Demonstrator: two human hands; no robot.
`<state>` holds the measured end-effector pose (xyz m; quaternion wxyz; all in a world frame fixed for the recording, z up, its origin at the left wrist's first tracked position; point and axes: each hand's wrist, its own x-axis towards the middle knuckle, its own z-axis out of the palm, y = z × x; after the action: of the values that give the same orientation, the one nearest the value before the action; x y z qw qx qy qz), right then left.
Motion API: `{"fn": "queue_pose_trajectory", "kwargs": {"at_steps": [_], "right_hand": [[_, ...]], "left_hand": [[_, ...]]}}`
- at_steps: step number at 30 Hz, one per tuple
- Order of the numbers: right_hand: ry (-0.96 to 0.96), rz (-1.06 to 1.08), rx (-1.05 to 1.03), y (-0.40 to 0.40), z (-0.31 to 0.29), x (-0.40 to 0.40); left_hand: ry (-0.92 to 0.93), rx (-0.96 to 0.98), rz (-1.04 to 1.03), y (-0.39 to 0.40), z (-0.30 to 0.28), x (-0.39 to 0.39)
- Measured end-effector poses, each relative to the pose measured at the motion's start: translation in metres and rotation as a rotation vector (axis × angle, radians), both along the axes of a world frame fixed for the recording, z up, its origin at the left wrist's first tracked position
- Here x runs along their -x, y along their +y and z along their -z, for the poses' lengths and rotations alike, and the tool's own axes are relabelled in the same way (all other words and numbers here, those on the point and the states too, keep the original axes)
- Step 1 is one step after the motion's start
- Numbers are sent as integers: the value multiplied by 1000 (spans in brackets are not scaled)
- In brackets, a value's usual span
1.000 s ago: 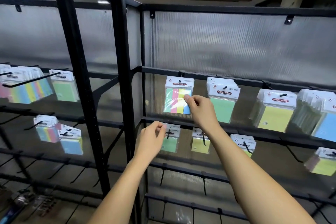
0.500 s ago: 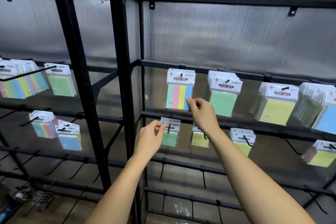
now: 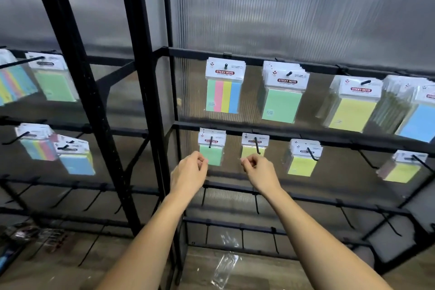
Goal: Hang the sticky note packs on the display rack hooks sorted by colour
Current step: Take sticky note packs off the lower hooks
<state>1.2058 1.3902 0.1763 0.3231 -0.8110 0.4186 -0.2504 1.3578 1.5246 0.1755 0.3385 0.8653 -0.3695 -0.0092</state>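
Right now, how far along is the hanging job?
Well along: a striped pack, green packs and yellow packs hang on the upper rail. Left hand and right hand hold nothing. The lower hooks remain bare; no loose packs show.

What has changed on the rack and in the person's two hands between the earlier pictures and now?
The right hand has let go of the striped pack and dropped to the lower row. The left hand has come off the small green pack. Both hands now hold nothing, fingers loosely curled. All packs stay on their hooks.
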Motion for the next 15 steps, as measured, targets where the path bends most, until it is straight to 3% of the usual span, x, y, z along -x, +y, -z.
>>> {"fn": "queue_pose_trajectory", "kwargs": {"at_steps": [15], "right_hand": [[117,192,-114,-55,27,2]], "left_hand": [[43,-106,-119,-49,28,-16]]}}
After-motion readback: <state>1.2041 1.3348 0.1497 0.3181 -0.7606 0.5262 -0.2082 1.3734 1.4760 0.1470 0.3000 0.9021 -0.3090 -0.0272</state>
